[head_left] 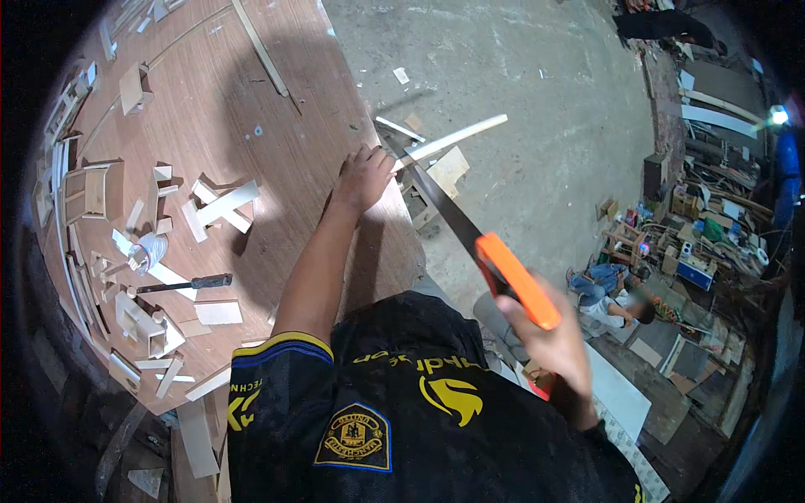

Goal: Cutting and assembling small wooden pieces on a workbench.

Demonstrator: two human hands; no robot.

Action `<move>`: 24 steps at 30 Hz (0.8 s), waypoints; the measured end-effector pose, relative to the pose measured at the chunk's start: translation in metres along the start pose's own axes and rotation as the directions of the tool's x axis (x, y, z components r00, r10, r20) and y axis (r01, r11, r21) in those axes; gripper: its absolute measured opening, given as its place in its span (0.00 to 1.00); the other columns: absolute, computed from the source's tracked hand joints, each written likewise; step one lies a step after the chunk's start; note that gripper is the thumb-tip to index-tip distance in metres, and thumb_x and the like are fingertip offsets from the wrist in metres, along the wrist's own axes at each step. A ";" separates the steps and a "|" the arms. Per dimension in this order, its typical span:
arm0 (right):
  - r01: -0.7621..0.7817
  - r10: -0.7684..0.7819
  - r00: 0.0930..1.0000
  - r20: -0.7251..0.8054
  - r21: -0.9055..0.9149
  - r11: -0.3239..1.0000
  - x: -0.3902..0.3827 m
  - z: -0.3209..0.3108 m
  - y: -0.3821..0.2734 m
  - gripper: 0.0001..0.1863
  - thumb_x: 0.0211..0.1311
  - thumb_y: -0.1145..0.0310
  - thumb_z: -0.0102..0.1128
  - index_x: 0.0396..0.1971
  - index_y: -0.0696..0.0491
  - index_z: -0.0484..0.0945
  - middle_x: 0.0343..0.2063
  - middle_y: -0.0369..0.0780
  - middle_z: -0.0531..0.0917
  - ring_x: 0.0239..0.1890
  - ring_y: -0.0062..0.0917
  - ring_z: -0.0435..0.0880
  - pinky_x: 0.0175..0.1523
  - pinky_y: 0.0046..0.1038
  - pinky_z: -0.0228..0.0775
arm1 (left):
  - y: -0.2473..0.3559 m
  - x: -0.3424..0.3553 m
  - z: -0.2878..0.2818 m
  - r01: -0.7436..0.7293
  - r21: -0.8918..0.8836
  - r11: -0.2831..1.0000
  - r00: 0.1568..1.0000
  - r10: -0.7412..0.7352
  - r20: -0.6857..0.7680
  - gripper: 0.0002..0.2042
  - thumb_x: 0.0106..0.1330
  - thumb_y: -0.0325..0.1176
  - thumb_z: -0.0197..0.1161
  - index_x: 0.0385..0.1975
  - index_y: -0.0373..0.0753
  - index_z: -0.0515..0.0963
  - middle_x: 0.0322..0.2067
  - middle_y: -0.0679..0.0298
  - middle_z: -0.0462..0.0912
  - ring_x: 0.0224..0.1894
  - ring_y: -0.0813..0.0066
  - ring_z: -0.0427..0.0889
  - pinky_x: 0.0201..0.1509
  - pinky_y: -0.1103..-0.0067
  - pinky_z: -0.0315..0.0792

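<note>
My left hand [366, 179] holds a thin pale wood strip [465, 135] down at the right edge of the wooden tabletop [302, 159]. Most of the strip sticks out past that edge, over the floor; its other end is hidden under my fingers. In my right hand [549, 339] is a handsaw [453, 216] with an orange and black handle. Its dark blade slants up to the left, and the tip end lies across the strip, close beside my left fingers. Whether the teeth have cut into the wood cannot be made out.
Small wooden assemblies [225, 206], a dark-handled tool [189, 285] and a clear plastic bottle [149, 251] lie on the table's left side. A long strip [260, 49] lies farther off. Offcuts [449, 172] litter the floor. Another person [616, 310] sits at right near piled materials.
</note>
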State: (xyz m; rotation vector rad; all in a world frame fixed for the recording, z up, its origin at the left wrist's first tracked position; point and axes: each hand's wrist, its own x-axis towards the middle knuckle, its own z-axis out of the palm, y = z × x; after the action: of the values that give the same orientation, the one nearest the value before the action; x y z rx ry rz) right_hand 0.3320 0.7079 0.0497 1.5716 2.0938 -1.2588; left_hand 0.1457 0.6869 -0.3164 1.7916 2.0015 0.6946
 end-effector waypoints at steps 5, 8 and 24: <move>-0.017 0.018 0.999 -0.042 0.019 1.000 0.024 0.026 0.040 0.10 0.65 0.68 0.59 0.42 0.55 0.75 0.26 0.41 0.75 0.29 0.26 0.74 0.41 0.27 0.69 | 0.004 0.001 0.000 0.001 0.016 1.000 1.000 -0.001 0.029 0.11 0.63 0.41 0.59 0.41 0.45 0.74 0.43 0.63 0.75 0.50 0.59 0.72 0.51 0.60 0.66; 0.020 -0.016 0.999 -0.038 0.104 0.994 0.016 0.024 0.024 0.09 0.65 0.69 0.59 0.42 0.55 0.75 0.28 0.42 0.75 0.30 0.27 0.75 0.41 0.28 0.69 | 0.000 0.001 0.005 -0.001 0.052 0.999 1.000 0.001 0.001 0.11 0.64 0.42 0.58 0.42 0.45 0.73 0.42 0.63 0.75 0.50 0.59 0.73 0.51 0.60 0.66; 0.033 -0.033 0.996 -0.087 -0.007 0.999 0.005 0.017 0.037 0.09 0.65 0.70 0.58 0.42 0.57 0.75 0.27 0.43 0.76 0.31 0.26 0.76 0.41 0.28 0.70 | 0.006 0.000 0.006 0.034 0.167 0.985 0.996 -0.047 0.073 0.15 0.66 0.43 0.56 0.47 0.44 0.73 0.45 0.62 0.74 0.50 0.58 0.72 0.54 0.60 0.66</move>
State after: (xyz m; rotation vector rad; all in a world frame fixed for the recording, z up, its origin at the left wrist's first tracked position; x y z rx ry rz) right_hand 0.3575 0.7006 0.0180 1.6237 2.1824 -1.2140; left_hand 0.1543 0.6885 -0.3177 1.8332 2.0913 0.4514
